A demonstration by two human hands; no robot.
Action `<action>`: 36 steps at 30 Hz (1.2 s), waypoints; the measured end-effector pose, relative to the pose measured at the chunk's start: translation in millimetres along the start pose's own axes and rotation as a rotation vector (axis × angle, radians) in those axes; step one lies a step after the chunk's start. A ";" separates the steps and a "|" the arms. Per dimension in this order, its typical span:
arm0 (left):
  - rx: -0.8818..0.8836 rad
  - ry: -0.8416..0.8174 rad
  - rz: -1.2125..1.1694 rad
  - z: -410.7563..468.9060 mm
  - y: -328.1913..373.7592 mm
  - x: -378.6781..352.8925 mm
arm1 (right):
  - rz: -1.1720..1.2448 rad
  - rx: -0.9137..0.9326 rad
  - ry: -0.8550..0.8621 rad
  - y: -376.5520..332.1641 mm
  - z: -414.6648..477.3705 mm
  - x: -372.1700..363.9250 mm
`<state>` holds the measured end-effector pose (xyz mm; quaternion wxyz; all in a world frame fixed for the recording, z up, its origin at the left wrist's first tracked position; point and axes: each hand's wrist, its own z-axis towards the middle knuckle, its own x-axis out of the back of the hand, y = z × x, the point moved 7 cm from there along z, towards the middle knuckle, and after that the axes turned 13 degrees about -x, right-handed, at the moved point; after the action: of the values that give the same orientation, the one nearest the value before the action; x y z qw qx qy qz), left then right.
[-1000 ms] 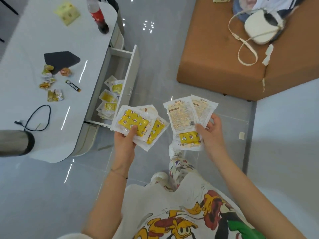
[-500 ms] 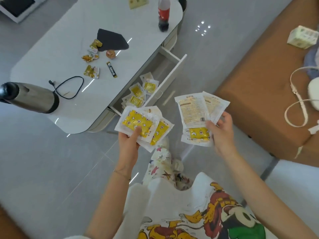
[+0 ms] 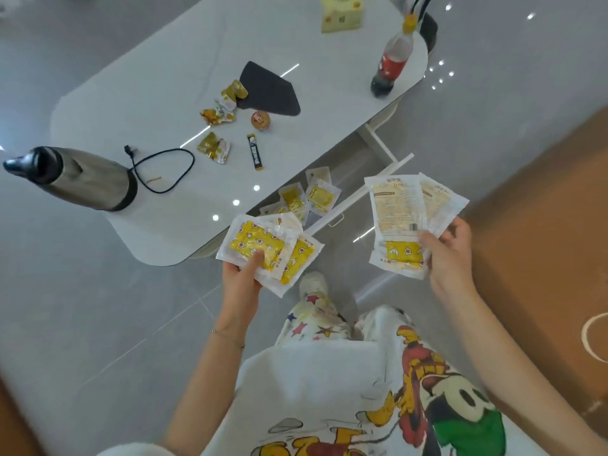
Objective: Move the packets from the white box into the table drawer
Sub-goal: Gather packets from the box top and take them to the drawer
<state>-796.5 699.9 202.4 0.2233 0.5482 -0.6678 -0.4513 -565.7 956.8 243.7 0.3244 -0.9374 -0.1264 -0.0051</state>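
Two fans of clear packets are held above the grey floor, just in front of the open table drawer (image 3: 368, 189). The left-hand packets (image 3: 268, 250) are shown face up, with yellow star-printed contents; their long axes run diagonally, from lower right up toward the upper left, and they are pinned by the left hand (image 3: 241, 279), thumb on top and fingers closed beneath. The right-hand packets (image 3: 403, 222) are held nearly upright in the view, long axes pointing away from the person and tilted slightly left, printed backs upward; they are pinched at the lower right corner by the right hand (image 3: 449, 255). Dense text is seen on those backs, but it is too small and blurred to be read.

Several more yellow packets (image 3: 307, 199) lie inside the drawer, partly overlapping. The drawer front stands between both hands and the drawer's inside.

On the white table (image 3: 158, 80) are found crumpled snack wrappers (image 3: 218, 115), a small black sachet (image 3: 255, 152), a round brown sweet (image 3: 260, 120), a dark cloth (image 3: 268, 90), a looped black cable (image 3: 164, 169), a steel kettle (image 3: 79, 177), a red-labelled cola bottle (image 3: 393, 59) and a pale yellow carton (image 3: 342, 11). An orange-brown sofa (image 3: 543, 225) is seen at the right.
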 end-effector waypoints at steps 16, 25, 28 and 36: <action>0.246 0.302 -0.057 179.0 -186.2 -7.1 | -0.464 -0.231 -0.105 79.0 284.6 -156.9; 0.298 0.542 -0.179 270.6 -338.6 18.0 | -0.548 -0.197 -0.110 162.7 429.8 -233.7; 0.278 0.594 -0.250 283.7 -360.2 24.1 | -0.556 -0.207 -0.114 182.3 452.1 -249.6; 0.229 0.574 -0.170 278.8 -337.3 20.3 | -0.643 -0.195 -0.188 184.4 424.2 -256.5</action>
<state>-844.7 783.6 -224.9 0.3010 0.7284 -0.5759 -0.2170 -800.5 1015.7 -226.6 0.2019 -0.8725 -0.4437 -0.0326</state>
